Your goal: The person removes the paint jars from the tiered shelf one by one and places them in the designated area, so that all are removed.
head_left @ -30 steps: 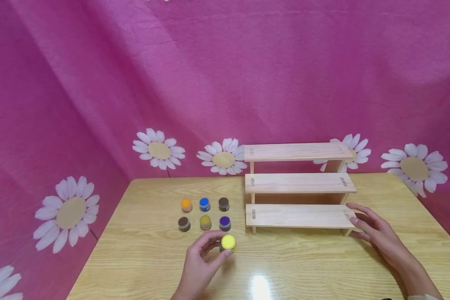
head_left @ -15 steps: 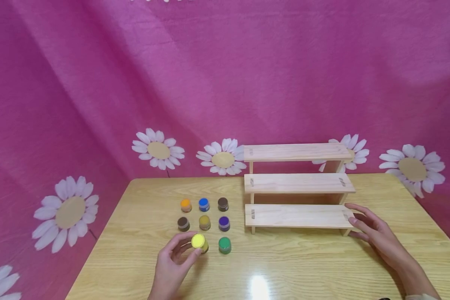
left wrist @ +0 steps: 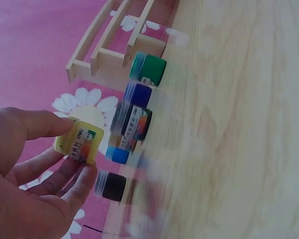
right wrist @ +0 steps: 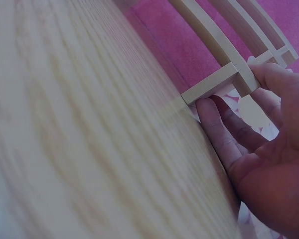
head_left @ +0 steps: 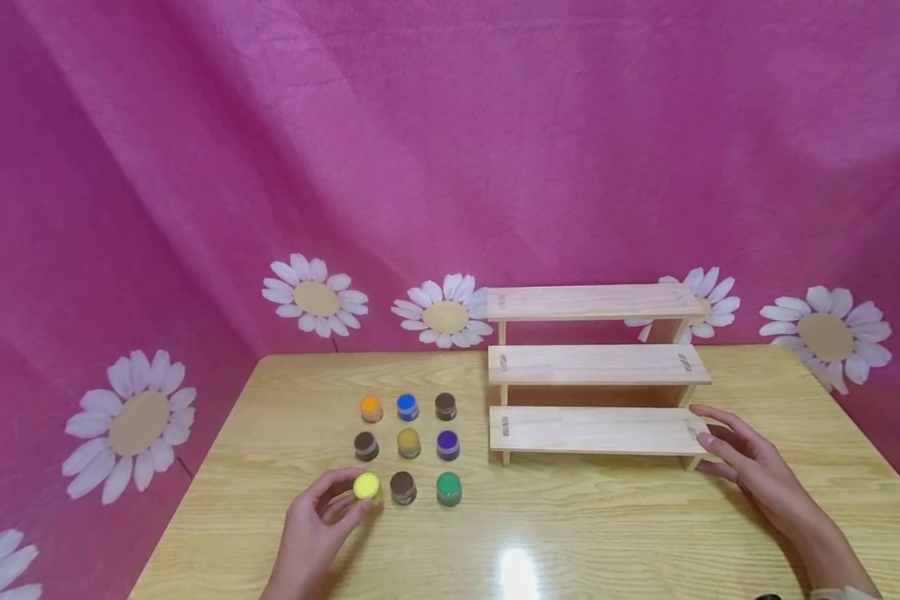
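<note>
My left hand pinches a small yellow-lidded paint jar between thumb and fingers, at the left of the front row of jars. In the left wrist view the yellow jar shows a printed label and is held off the table. Beside it stand a dark brown jar and a green jar. At the right, my right hand grips the right end of the lowest board of a three-tier wooden shelf. Its thumb lies on the board, with fingertips against the leg.
Behind the front row stand more jars, among them orange, blue, ochre and purple. The wooden table meets a pink daisy-print cloth at its back and left.
My left hand has carried the yellow jar leftward, past the green jar and the dark brown jar, which now show uncovered. The right hand stays on the shelf.
</note>
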A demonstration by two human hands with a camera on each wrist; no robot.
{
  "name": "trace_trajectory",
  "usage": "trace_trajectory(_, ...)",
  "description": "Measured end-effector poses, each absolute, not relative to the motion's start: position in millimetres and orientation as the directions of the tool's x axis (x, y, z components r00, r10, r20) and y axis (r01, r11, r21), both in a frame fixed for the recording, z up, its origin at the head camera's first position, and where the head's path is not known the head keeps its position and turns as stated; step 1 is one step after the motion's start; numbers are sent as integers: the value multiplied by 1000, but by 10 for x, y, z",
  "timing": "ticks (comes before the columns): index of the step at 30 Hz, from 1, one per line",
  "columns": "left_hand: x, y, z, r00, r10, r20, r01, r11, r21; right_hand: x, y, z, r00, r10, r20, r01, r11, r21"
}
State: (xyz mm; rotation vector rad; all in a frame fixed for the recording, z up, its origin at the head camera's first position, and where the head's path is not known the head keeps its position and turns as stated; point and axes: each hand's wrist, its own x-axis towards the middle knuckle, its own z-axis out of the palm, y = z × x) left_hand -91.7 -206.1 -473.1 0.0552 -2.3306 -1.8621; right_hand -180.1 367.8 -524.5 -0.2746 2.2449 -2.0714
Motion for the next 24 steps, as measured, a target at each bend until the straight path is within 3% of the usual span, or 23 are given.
trace_trajectory(10, -984, -2159, -4869, -990, -144, -1, -41, 277, 960, -1764, 3643, -5278, -983, -174, 51, -65, 75, -995)
trace_trajectory(24, -1109, -2247, -4877, -988, -154, -15, -67, 339, 938, -1791, 3666, -5225, -983, -175, 54, -66, 66, -996)
